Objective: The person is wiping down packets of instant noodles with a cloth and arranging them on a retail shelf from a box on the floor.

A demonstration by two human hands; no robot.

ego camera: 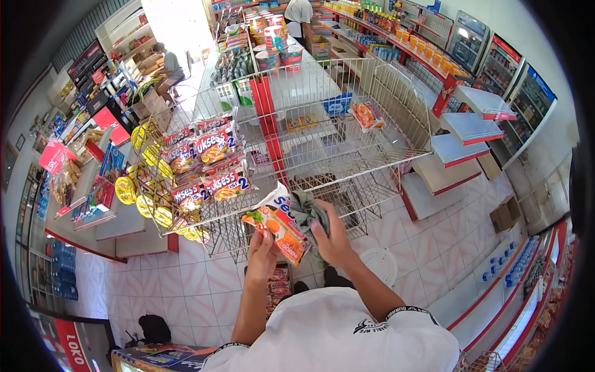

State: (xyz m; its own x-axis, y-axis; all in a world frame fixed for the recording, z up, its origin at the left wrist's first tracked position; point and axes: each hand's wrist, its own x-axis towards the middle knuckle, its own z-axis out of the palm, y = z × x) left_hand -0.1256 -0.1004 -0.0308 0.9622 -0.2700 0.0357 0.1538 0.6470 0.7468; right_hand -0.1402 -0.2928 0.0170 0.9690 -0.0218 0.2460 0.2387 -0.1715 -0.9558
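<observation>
My left hand (262, 251) grips an orange and white instant noodle packet (279, 228) by its lower left side. A crumpled grey-green cloth (310, 216) is bunched in my right hand (333, 239) and lies against the packet's right side. Just beyond both hands stands a wire basket rack (325, 179). Stacks of red and white noodle packets (214, 146) fill part of its left side. Farther back on the right, an orange noodle packet (367, 116) rests in the rack. Below my hands, a carton on the floor holds more noodle packets (280, 287), partly hidden by my left arm and shirt.
Yellow-lidded cups (125, 189) hang along the rack's left end. A round white plastic stool (379, 267) stands near my feet. At right are stepped shelves (469, 128) and an open cardboard box (505, 214). One person (172, 67) sits at far left; another (300, 18) stands at the back.
</observation>
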